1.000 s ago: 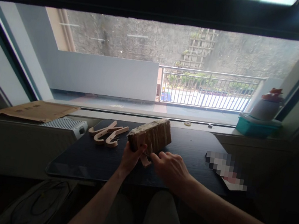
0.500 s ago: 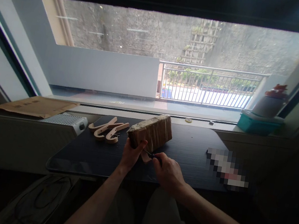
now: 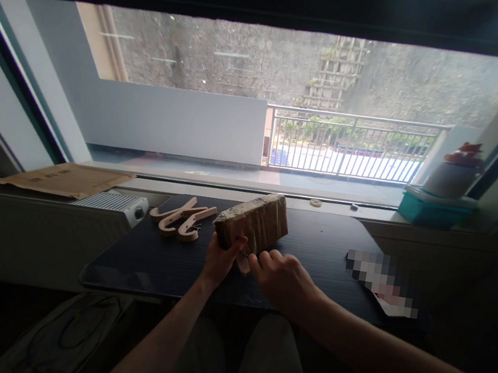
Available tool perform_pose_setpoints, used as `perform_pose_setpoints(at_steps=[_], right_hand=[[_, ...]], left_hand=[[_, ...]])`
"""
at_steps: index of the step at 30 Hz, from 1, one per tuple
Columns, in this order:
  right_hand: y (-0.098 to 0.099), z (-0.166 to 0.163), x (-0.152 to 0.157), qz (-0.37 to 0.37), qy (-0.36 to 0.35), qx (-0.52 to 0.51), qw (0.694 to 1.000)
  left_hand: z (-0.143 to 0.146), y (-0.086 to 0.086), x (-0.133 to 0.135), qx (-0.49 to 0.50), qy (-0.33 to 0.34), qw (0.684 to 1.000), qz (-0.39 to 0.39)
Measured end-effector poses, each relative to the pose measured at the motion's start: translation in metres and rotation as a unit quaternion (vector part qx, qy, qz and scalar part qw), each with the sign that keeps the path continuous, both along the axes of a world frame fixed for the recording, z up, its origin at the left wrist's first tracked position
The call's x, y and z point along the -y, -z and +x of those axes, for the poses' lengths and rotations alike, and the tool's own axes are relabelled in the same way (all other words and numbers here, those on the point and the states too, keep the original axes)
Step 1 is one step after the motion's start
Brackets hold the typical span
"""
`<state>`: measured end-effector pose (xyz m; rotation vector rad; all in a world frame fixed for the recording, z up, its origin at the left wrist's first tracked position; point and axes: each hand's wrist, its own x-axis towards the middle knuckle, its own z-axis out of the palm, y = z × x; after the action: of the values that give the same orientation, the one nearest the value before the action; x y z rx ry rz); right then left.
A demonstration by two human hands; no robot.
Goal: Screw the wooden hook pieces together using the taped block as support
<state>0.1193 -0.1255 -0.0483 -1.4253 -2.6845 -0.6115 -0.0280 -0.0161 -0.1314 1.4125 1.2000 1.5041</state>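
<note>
My left hand (image 3: 219,262) is closed around a wooden hook (image 3: 243,264), its thumb on top, and presses it against the near end of a brown wrapped block (image 3: 257,219). The block lies tilted on the dark table. My right hand (image 3: 279,276) is closed on what looks like a thin screwdriver (image 3: 245,254), its shaft reaching toward the hook by my left thumb. The fingers hide its handle. To the left lie several pale wooden hooks (image 3: 190,222), with small thin bits, possibly screws, beside them.
The dark table (image 3: 137,266) stands against a window sill. A blurred flat packet (image 3: 379,286) lies at its right. On the sill are a teal box (image 3: 437,209) with a pot on it and a tape roll (image 3: 316,203). A cardboard sheet (image 3: 65,178) rests on the left ledge.
My right hand has shifted slightly left and turned over the tool, so its dark handle is now covered. The left hand and block stay put; the whole view has shifted a little.
</note>
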Motion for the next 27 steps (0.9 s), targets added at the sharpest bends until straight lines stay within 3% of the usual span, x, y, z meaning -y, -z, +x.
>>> perform_pose_setpoints(at_steps=[3,6,8,10,12,13,15,17,21,24,27], right_hand=[[0.008,0.0,-0.004,-0.007,0.0,-0.014,1.0],[0.022,-0.001,-0.005,-0.042,0.063,-0.139,0.987],[0.032,-0.004,-0.004,-0.068,0.133,-0.274,0.95],[0.039,-0.008,-0.003,-0.105,0.191,-0.393,0.893],[0.041,-0.009,-0.002,-0.145,0.218,-0.459,0.849],[0.04,-0.009,-0.001,-0.159,0.222,-0.466,0.841],[0.033,-0.007,0.0,-0.169,0.218,-0.43,0.86],[0.024,-0.004,0.003,-0.148,0.198,-0.344,0.906],[0.01,-0.004,0.006,-0.044,0.094,-0.133,0.986],[0.011,-0.007,0.004,0.021,0.019,-0.023,0.999],[0.018,-0.009,0.0,0.032,-0.007,-0.004,0.999]], left_hand=[[0.001,-0.002,0.001,0.004,-0.01,1.0,-0.009],[0.001,-0.003,0.003,0.012,-0.002,1.0,-0.011],[0.001,-0.004,0.003,0.017,0.009,1.0,-0.01],[0.002,-0.004,0.004,0.022,0.015,1.0,-0.01],[0.001,-0.004,0.003,0.025,0.016,1.0,-0.01],[0.001,-0.004,0.003,0.026,0.018,0.999,-0.008],[0.001,-0.003,0.003,0.027,0.019,0.999,-0.001],[0.001,-0.002,0.002,0.026,0.019,0.999,0.002],[0.0,-0.001,0.002,0.019,0.015,1.0,-0.003],[-0.001,-0.002,0.001,0.009,0.003,1.0,-0.004],[0.0,-0.001,0.0,0.008,-0.004,1.0,-0.01]])
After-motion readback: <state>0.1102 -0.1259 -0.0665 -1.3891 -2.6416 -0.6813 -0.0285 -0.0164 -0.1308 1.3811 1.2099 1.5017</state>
